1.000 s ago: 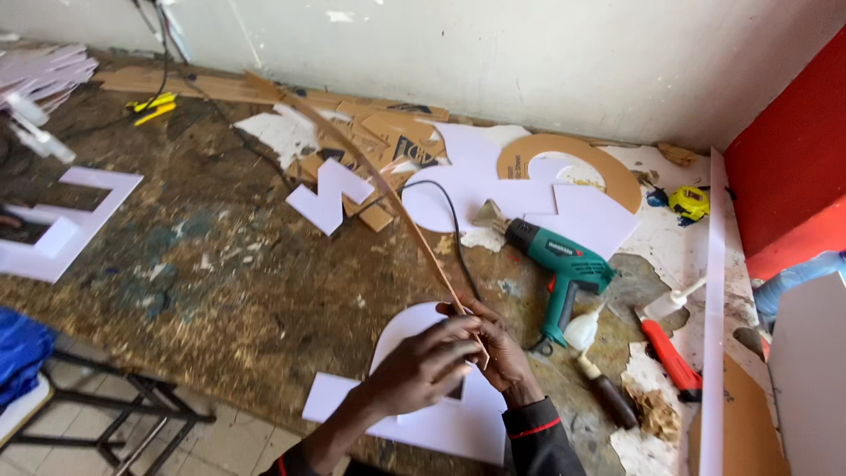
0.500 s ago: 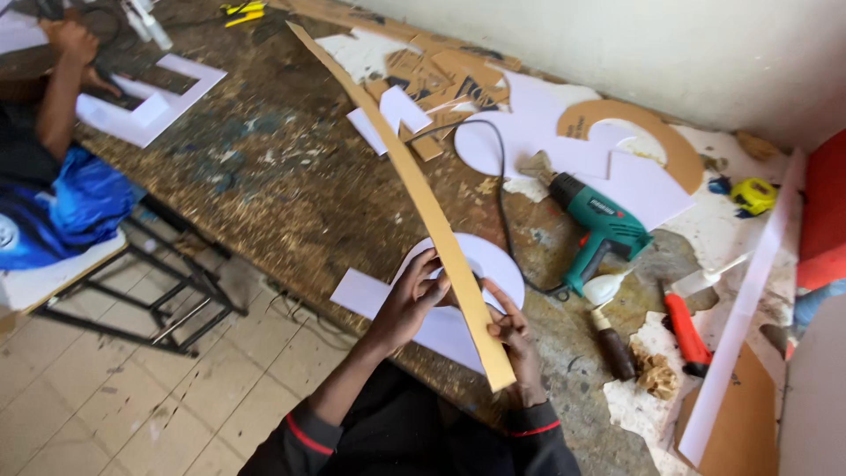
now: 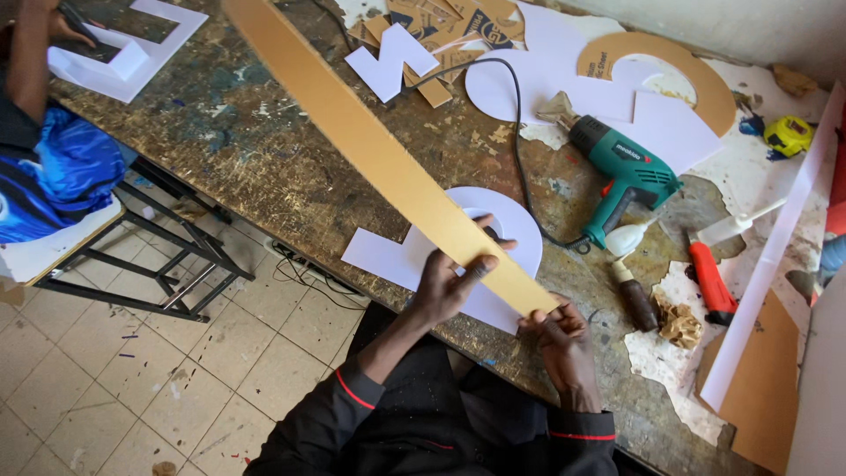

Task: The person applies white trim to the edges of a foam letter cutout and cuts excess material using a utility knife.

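Note:
I hold a long tan cardboard strip (image 3: 370,150) that runs from the top left down to my hands near the table's front edge. My left hand (image 3: 449,282) grips it from below a little way up. My right hand (image 3: 557,328) pinches its lower end. Under the strip lies a white cut-out letter shape (image 3: 511,234) on the worn wooden workbench (image 3: 264,167).
A green heat gun (image 3: 621,167) with a black cable lies to the right, next to a glue bottle, a red-handled knife (image 3: 709,282) and a brown-handled tool. White and tan letter cut-outs lie at the back. A seated person in blue (image 3: 44,167) works on white pieces at far left.
The view has tilted down and closer. The strip has swung lower and flatter over the bench, and my hands have slid to its near end.

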